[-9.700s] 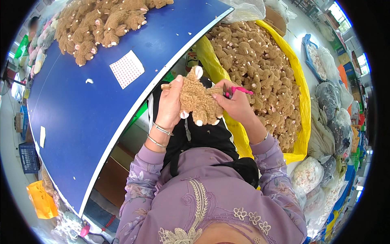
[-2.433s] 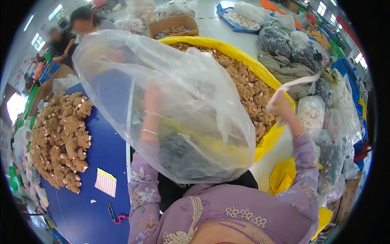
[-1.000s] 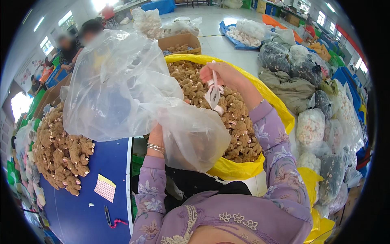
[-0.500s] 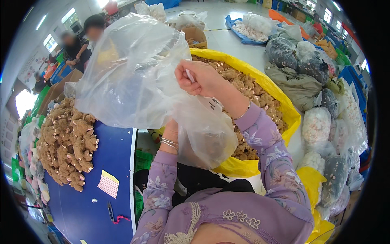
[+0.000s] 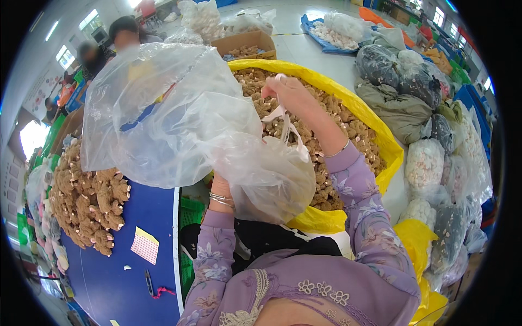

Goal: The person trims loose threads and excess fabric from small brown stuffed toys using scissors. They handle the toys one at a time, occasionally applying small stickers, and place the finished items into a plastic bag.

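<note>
A large clear plastic bag [image 5: 157, 119] hangs bunched in the air before me, its wide part spread to the left. My left hand [image 5: 222, 183] is closed on its gathered middle; the film covers most of the fingers. Above and to the right, my right hand [image 5: 288, 92] pinches a thin white strip [image 5: 284, 117], which stretches down to the bag's gathered part. Behind them a yellow sack [image 5: 389, 157] stands open, full of small brown plush pieces [image 5: 348, 122].
More brown plush pieces [image 5: 89, 201] are heaped on the blue table [image 5: 109, 277], near a sticker sheet [image 5: 145, 245] and a dark cutter-like tool [image 5: 148, 282]. Stuffed bags [image 5: 424, 168] line the right. A cardboard box [image 5: 247, 43] stands behind the sack. Two people [image 5: 95, 57] are at far left.
My right hand has moved up and to the right, drawing the white strip out long. The bag has swung lower and leftward, uncovering more of the sack and the box.
</note>
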A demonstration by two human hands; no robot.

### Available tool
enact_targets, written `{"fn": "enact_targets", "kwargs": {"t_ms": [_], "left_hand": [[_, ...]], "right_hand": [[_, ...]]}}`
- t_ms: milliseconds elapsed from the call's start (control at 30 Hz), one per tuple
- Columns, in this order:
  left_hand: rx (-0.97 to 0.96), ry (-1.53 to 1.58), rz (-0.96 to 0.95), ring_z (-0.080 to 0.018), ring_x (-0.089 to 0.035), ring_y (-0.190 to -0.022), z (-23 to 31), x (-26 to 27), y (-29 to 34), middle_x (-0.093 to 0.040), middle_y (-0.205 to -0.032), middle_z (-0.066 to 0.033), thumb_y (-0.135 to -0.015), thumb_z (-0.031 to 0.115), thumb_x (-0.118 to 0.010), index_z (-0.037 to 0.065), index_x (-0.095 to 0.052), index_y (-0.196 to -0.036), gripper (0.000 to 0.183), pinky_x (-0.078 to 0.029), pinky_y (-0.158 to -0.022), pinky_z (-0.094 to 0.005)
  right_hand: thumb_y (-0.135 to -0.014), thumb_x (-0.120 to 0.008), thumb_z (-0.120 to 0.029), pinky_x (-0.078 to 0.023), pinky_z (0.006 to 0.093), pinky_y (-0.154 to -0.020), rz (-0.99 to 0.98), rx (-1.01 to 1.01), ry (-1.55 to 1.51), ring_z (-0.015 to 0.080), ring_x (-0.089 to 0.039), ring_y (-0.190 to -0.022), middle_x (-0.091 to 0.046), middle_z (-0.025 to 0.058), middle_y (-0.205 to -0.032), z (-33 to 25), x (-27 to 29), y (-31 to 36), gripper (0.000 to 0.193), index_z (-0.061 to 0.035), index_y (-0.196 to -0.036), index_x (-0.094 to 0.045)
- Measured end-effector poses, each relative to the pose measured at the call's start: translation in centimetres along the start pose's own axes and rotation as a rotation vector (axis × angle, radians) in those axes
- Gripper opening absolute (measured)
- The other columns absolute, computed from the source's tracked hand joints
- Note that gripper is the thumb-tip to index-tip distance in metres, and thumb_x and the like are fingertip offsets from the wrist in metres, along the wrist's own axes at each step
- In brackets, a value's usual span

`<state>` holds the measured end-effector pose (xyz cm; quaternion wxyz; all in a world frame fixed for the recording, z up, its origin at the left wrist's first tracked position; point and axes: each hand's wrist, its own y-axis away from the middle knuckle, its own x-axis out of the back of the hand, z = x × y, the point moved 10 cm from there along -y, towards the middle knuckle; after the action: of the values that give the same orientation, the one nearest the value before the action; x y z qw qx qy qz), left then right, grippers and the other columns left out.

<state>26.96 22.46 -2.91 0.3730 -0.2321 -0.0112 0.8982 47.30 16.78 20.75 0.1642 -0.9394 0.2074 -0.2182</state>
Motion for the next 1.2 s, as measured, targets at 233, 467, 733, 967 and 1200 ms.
{"fn": "enact_targets", "kwargs": {"t_ms": [233,467,733,967,1200], "left_hand": [[-0.016,0.630,-0.263,-0.0267,-0.058,-0.109,1.4,-4.3,-1.8,-0.056,-0.124,-0.0176,-0.100,0.025,-0.041,-0.002,-0.046,-0.127,0.039,-0.051,-0.093,-0.0407],[-0.027,0.448,-0.245,-0.0334,-0.046,-0.124,0.5,-1.7,-1.9,-0.044,-0.138,-0.0199,-0.099,0.043,-0.031,0.001,-0.036,-0.139,0.058,-0.039,-0.105,-0.0470],[0.035,-0.046,-0.097,-0.0258,-0.050,-0.118,0.2,-2.6,0.6,-0.049,-0.134,-0.0145,-0.099,0.027,-0.039,0.002,-0.040,-0.137,0.045,-0.042,-0.102,-0.0374],[0.058,-0.253,-0.151,-0.0263,-0.051,-0.116,-3.0,0.8,4.7,-0.051,-0.130,-0.0125,-0.100,0.038,-0.035,0.004,-0.042,-0.135,0.049,-0.045,-0.098,-0.0395],[0.112,0.077,-0.023,-0.0274,-0.055,-0.111,-1.8,-0.3,3.3,-0.056,-0.123,-0.0129,-0.096,0.040,-0.041,0.005,-0.049,-0.127,0.047,-0.047,-0.095,-0.0389]], "right_hand": [[-0.096,-0.045,-0.028,-0.045,0.0418,-0.061,-0.179,-0.081,0.053,0.0322,-0.059,-0.063,-0.058,0.0194,-0.064,1.5,-4.7,4.2,0.039,0.0060,-0.079,-0.057],[-0.096,-0.049,-0.018,-0.047,0.0379,-0.075,0.031,0.221,-0.051,0.0338,-0.062,-0.085,-0.064,0.0214,-0.093,-0.9,-6.1,7.8,0.025,0.0031,-0.098,-0.062],[-0.091,-0.057,-0.012,-0.050,0.0332,-0.081,0.038,-0.537,-0.658,0.0178,-0.063,-0.093,-0.067,0.0085,-0.101,10.8,-7.5,17.0,0.018,-0.0008,-0.103,-0.064],[-0.080,-0.069,-0.028,-0.050,0.0373,-0.083,-0.084,-0.365,0.472,0.0278,-0.063,-0.096,-0.063,0.0183,-0.105,14.2,2.3,13.4,0.042,0.0029,-0.107,-0.060],[-0.084,-0.063,-0.019,-0.049,0.0322,-0.079,-0.357,-0.144,0.065,0.0183,-0.060,-0.089,-0.065,0.0093,-0.096,9.2,-6.9,8.5,0.033,-0.0001,-0.111,-0.062]]}}
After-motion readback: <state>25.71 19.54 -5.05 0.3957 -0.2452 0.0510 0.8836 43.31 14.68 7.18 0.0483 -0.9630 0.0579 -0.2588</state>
